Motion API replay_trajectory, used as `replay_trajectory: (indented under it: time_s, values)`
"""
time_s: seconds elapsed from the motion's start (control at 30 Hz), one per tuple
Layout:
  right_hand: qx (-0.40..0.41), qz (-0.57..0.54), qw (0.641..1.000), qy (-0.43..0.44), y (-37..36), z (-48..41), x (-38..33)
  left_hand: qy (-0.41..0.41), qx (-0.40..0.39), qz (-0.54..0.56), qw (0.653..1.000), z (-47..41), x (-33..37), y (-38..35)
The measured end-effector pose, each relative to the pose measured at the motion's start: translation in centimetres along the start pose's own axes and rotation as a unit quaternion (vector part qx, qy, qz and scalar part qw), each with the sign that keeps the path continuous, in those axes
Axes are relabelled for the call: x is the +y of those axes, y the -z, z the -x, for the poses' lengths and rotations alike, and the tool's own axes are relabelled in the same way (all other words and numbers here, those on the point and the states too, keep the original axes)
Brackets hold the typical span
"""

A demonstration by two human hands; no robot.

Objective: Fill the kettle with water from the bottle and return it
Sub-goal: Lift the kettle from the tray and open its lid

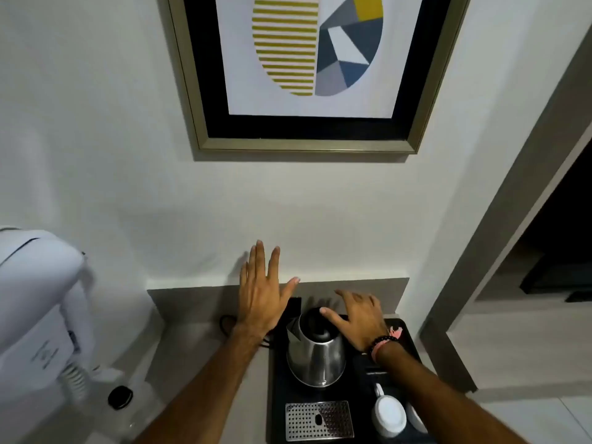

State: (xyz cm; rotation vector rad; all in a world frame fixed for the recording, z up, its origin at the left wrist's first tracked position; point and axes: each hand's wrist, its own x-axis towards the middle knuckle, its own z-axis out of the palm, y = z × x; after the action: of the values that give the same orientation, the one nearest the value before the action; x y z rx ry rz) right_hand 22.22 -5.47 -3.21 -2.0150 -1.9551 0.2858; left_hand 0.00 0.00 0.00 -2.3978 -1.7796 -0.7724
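White wall is filling the background, with a framed picture (pixel 307 72) hanging above a grey tabletop (pixel 198 357). A shiny steel kettle (pixel 316 350) is sitting on a black tray (pixel 278 392). The left hand (pixel 261 296) is hovering with fingers (pixel 260 261) spread wide, holding nothing. The right hand (pixel 358 318) is resting open beside the kettle's top. A clear bottle with a black cap (pixel 120 397) is standing at the lower left. Two white cups (pixel 389 415) are sitting on the tray.

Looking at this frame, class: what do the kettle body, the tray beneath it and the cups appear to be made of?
Kettle: brushed stainless steel, judging by its grey sheen and soft reflections. Tray: matte black, likely plastic or lacquered wood. Cups: glossy white, probably ceramic.
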Motion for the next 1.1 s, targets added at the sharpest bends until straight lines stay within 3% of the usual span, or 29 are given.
replay_trajectory:
  time_s: [0.17,0.47,0.83,0.97,1.1]
  values:
    - [-0.039,0.005,0.998,-0.043,-2.1,0.3,-0.3,0.039,-0.045,-0.005,0.998,3.5,-0.8,-2.9]
    - [0.008,-0.025,0.996,-0.080,-3.0,-0.1,-1.4,0.086,-0.130,0.010,0.988,5.9,-1.6,-5.0]
    - [0.016,-0.039,0.997,-0.064,-3.5,-0.4,-0.8,0.129,-0.120,0.068,0.982,6.7,-1.4,-5.6]
    - [-0.004,-0.103,0.993,-0.065,-3.3,-0.6,-0.3,0.146,-0.117,0.105,0.977,6.7,-1.3,-5.5]
    - [-0.043,-0.261,0.961,-0.079,-2.4,-0.4,1.2,0.193,-0.080,0.159,0.965,7.0,-1.1,-5.3]
